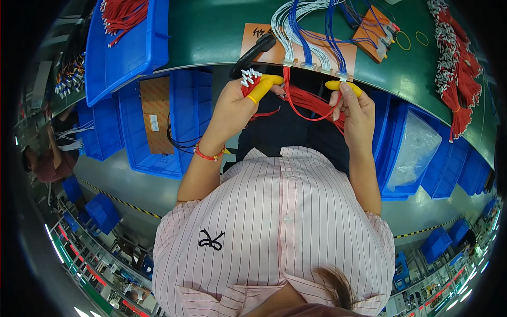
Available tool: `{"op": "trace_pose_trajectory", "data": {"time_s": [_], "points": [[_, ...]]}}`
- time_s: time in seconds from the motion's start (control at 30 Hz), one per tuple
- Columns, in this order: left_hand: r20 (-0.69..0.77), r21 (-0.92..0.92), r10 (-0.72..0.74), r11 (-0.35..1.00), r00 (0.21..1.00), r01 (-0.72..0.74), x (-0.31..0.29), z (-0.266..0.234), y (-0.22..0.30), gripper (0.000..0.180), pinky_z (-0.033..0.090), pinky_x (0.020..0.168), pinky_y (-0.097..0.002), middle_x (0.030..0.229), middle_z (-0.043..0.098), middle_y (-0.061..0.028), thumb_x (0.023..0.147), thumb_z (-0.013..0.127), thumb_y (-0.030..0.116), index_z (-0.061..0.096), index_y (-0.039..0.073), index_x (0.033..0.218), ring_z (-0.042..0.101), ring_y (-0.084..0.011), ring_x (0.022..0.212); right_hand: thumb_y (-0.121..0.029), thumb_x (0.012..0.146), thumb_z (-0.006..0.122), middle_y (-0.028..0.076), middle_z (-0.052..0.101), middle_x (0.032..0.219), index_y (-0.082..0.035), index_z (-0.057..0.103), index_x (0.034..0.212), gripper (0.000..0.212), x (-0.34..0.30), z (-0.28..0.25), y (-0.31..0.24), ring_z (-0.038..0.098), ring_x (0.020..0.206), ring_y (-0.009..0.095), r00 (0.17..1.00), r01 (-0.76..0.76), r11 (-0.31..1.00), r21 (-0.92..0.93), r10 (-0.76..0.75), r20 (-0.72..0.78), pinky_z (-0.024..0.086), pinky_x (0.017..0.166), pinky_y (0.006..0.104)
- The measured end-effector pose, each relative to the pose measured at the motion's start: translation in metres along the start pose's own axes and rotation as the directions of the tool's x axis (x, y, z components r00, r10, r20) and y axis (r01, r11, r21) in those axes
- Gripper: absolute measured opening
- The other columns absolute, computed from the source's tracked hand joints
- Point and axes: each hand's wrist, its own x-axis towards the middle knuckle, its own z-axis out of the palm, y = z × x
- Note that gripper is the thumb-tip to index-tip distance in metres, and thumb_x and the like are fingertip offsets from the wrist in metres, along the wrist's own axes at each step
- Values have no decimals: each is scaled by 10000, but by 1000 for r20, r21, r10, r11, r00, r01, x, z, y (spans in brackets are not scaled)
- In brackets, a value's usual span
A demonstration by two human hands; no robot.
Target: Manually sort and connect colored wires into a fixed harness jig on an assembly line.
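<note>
My left hand [232,108] is closed round a bundle of red wires [251,89] whose white connector ends [250,76] stick up above the fist. Yellow finger covers sit on its thumb and a finger. My right hand [358,108] pinches a red wire [302,117], which loops down between my hands from a connector at the bench edge. Its yellow-covered finger and thumb are at the white connector [342,77] below the blue wires [331,31]; the fingers hide the wire's end. More red wires [311,103] lie across my lap.
An orange board [253,39] lies on the green bench [211,39], with white wires [282,31] and a black handle-like object [254,55]. Red wire bundles [458,79] lie at right. Blue bins [127,63] stand at left, with a bagged bin [414,150] below right.
</note>
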Motion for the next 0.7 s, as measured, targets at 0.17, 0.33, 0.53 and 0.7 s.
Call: {"op": "trace_pose_trajectory", "data": {"time_s": [0.17, 0.33, 0.53, 0.7], "points": [[-46, 206, 53, 978, 998, -42, 0, 0, -11, 259, 229, 452, -220, 570, 378, 107, 1001, 472, 135, 711, 39, 1033, 306, -4, 489, -233, 993, 547, 56, 625, 725, 51, 656, 991, 305, 3, -2, -1, 496, 507, 65, 1000, -17, 1000, 1, 17, 21, 394, 503, 196], [-59, 221, 89, 972, 994, -74, 4, 0, -20, 268, 264, 464, -218, 598, 432, 94, 1008, 471, 158, 708, 33, 1023, 342, -6, 510, -245, 988, 547, 33, 609, 708, 39, 649, 988, 301, 5, -2, -1, 467, 500, 50, 992, -123, 963, 238, 114, 52, 376, 493, 196], [8, -116, 33, 993, 999, -32, 13, 15, -18, 226, 352, 501, -206, 827, 686, -14, 966, 497, 102, 690, -2, 1021, 445, -29, 560, -254, 995, 528, 33, 617, 734, 41, 636, 1025, 316, 5, -1, 5, 471, 529, 61, 991, -128, 914, 385, 103, 85, 391, 534, 207], [-7, -298, 23, 954, 1000, -24, 20, 30, -11, 290, 332, 492, -185, 798, 669, -10, 1010, 482, 182, 687, -22, 1020, 420, -16, 561, -217, 1001, 516, 55, 649, 821, 52, 651, 1043, 304, 5, -9, -4, 539, 654, 75, 996, -89, 995, 45, 88, 14, 436, 625, 217]]}}
